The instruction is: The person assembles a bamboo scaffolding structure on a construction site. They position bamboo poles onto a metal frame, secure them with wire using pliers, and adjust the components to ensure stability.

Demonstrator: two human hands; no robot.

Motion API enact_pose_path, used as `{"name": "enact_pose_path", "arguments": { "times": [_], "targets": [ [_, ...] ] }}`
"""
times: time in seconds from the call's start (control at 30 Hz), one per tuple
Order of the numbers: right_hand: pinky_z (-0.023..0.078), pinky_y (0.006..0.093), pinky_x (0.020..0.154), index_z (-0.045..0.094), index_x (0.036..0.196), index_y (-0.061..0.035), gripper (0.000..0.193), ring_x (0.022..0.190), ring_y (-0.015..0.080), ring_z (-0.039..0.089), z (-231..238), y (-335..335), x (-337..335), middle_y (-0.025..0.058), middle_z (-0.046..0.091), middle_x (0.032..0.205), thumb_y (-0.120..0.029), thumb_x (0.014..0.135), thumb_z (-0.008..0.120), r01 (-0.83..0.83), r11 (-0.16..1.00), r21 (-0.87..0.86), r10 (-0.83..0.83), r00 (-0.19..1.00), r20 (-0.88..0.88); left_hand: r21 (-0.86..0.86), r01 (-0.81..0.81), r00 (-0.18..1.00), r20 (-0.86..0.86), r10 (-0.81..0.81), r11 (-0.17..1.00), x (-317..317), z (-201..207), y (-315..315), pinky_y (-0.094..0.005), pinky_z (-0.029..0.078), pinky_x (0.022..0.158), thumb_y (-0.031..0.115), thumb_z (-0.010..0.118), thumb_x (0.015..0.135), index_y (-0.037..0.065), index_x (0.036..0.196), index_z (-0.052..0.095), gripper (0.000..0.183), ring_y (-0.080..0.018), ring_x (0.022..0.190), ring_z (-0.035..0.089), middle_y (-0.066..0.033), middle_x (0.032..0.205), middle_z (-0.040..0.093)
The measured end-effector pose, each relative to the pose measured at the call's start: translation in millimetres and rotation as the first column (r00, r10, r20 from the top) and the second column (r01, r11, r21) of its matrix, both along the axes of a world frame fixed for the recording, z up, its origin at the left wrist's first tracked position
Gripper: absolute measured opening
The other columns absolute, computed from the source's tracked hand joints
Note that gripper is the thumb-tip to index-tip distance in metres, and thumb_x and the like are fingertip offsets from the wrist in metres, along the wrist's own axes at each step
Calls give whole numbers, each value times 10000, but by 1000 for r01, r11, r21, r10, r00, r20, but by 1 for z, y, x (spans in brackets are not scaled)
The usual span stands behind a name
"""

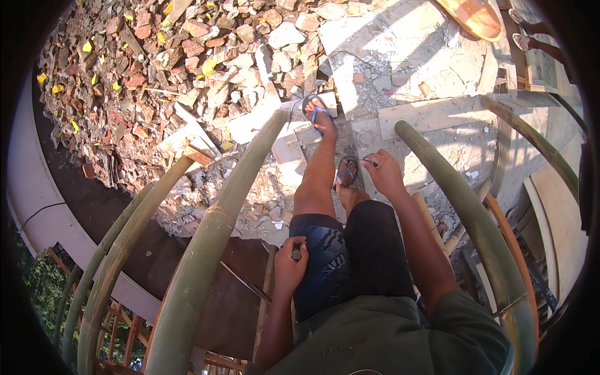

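Observation:
My left hand (291, 265) is closed beside my left thigh, its fingers wrapped round a small dark, round-ended object (296, 252). Most of that object is hidden in the palm, so its kind does not show. Further forward, my right hand (383, 174) is raised above my right foot with its thumb and fingers pinched together. A thin dark piece (370, 162) shows at the fingertips, too small to name. A thick green bamboo pole (219, 228) rises to the left of my left hand. Another bamboo pole (459, 206) stands to the right of my right arm.
Broken brick and stone rubble (187, 69) covers the ground at the far left. More bamboo poles (122, 250) stand at the left. A wooden plank (431, 114) lies ahead, right of my sandalled feet. An orange basin (472, 17) and another person's sandalled feet (520, 31) are at the far right.

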State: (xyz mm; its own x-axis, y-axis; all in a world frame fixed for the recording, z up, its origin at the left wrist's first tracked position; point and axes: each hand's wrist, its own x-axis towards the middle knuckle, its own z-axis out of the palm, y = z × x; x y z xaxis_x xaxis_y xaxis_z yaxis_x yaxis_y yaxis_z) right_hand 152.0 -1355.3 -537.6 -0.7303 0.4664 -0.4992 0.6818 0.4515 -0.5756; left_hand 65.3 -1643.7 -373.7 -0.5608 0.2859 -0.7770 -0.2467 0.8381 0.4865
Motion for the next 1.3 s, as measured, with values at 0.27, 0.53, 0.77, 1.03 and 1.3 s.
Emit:
{"name": "enact_pose_path", "arguments": {
  "times": [0.27, 0.53, 0.77, 1.03, 1.3],
  "targets": [
    [499, 323, 798, 638, 922, 10, 230, 736, 211, 659, 112, -9, -24, 130, 665, 766, -185, 1007, 549, 476, 590, -652, -487, 854, 183, 240, 291, 942, -239, -234, 926, -47, 5, 83, -413, 539, 837, 106, 645, 881, 71, 1301, 570, 428, -349, 985, 676, -151, 1190, 656],
    [498, 319, 731, 564, 1046, 19, 267, 605, 148, 578, 151, -21, 5, -1, 477, 600, -232, 1052, 474, 633, 75, -770, -831, 467, 303, 211, 523, 852, -122, -509, 826, -17, 42, 123, -426, 519, 808, 126, 668, 856, 80, 1302, 582, 456, -359, 965, 648, -165, 1171, 607],
    [346, 253, 532, 510, 1215, 4, 335, 480, 71, 323, 196, -24, 16, -15, 456, 632, -289, 1060, 466, 486, -46, -873, -832, 465, 303, 329, 596, 800, -163, -577, 733, 2, 80, 117, -432, 511, 779, 88, 654, 810, 63, 1191, 635, 382, -350, 872, 633, -158, 991, 596],
    [300, 218, 476, 520, 1239, -62, 278, 436, 43, 306, 240, -12, 27, -2, 570, 696, -262, 1051, 480, 432, -120, -894, -818, 468, 336, 303, 588, 772, -487, -408, 750, 48, 107, 122, -435, 532, 705, 132, 670, 850, 38, 1086, 644, 256, -345, 835, 661, -184, 1115, 624],
    [311, 242, 488, 495, 1157, -47, 197, 453, 53, 334, 264, 5, 65, 53, 596, 744, -204, 1044, 457, 364, -183, -913, -744, 556, 371, 484, 456, 842, -505, -187, 746, 83, 127, 110, -423, 510, 601, 102, 680, 859, 31, 885, 645, 84, -352, 644, 648, -155, 746, 661]
  ]
}}
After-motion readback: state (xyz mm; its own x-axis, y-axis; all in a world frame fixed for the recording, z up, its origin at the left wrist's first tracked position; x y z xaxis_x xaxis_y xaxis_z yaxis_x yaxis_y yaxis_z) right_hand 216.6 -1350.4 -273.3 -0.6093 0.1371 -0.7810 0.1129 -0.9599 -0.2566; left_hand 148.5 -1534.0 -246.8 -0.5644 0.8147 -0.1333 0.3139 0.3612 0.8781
